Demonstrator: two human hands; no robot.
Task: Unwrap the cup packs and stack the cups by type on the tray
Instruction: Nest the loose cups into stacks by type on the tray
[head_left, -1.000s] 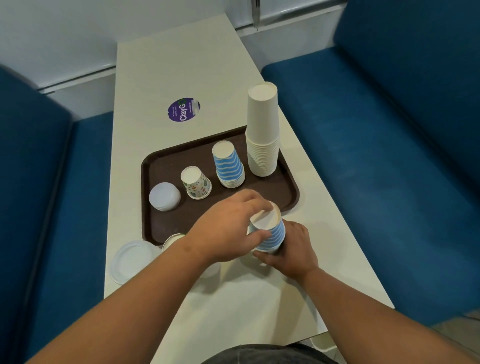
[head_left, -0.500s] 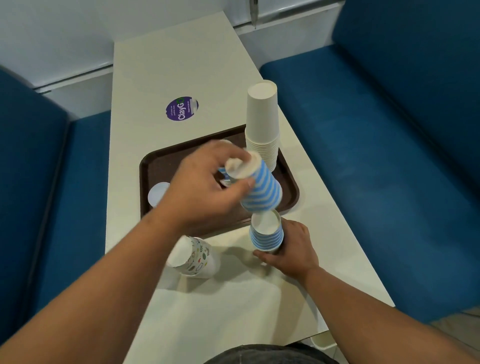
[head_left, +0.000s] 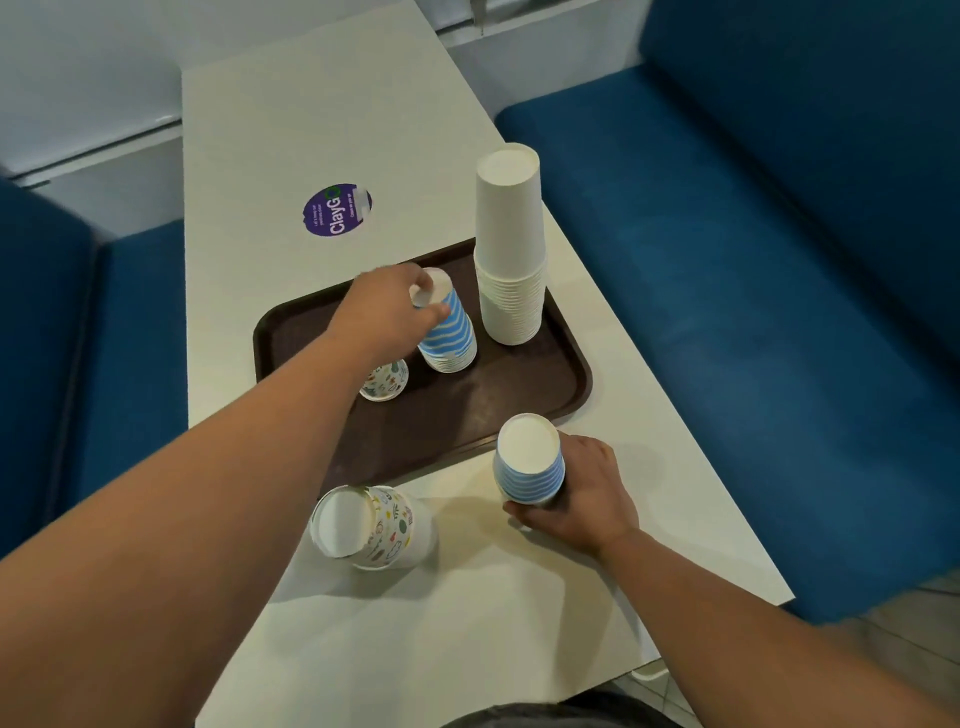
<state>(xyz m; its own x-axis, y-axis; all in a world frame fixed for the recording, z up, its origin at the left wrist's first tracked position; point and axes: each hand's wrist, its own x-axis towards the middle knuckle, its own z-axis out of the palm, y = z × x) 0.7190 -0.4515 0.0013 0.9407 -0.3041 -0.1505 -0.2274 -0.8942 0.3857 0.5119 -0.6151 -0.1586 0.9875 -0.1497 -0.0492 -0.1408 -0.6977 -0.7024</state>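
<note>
On the table (head_left: 311, 114) mid-frame sits a tray (head_left: 519, 395) bearing three cup stacks (head_left: 511, 249); below it, two more stacks (head_left: 530, 462) stand on the table.

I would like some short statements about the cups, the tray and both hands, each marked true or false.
1. The left hand holds the top of the blue striped stack on the tray. True.
2. The right hand rests empty on the table. False: it grips a second striped stack standing off the tray.
3. The tall white stack stands on the tray. True.
4. The patterned stack near the front stands on the tray. False: it is on the table.
</note>
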